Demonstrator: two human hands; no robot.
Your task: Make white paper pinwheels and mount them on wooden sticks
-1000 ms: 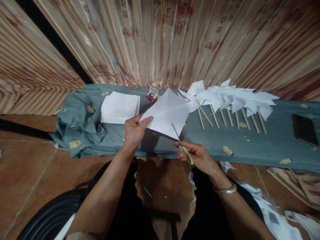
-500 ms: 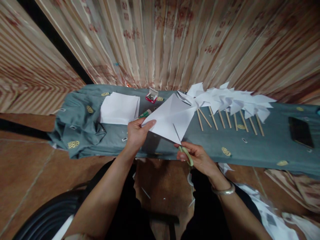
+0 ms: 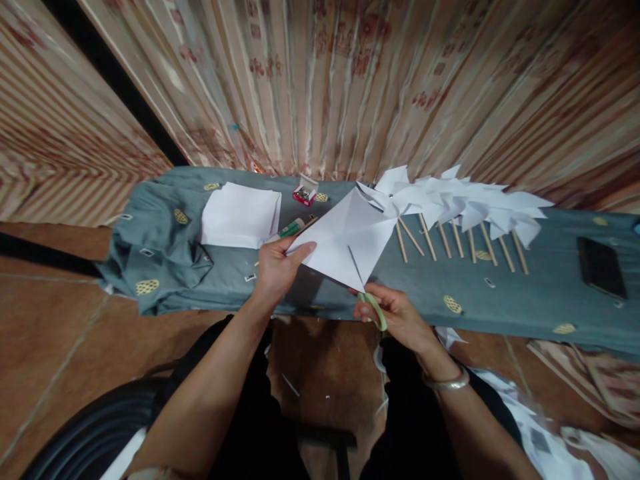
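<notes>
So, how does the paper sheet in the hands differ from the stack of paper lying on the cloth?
The paper sheet is single and held up by the left hand; the stack of paper is several sheets lying flat and untouched. The held sheet shows diagonal creases and stands corner-down like a diamond, while the stack looks unfolded. The scissors in the right hand cut into the sheet's lower corner; the stack shows no cuts. Both are white.

A long, low surface draped in grey-green cloth with yellow motifs runs from left to right across the scene; the cloth bunches in folds at its left end. Behind it, on the far side, hangs a striped curtain in beige and rust tones, with a dark gap at the left. The floor is brown tile, warmly and dimly lit.
</notes>
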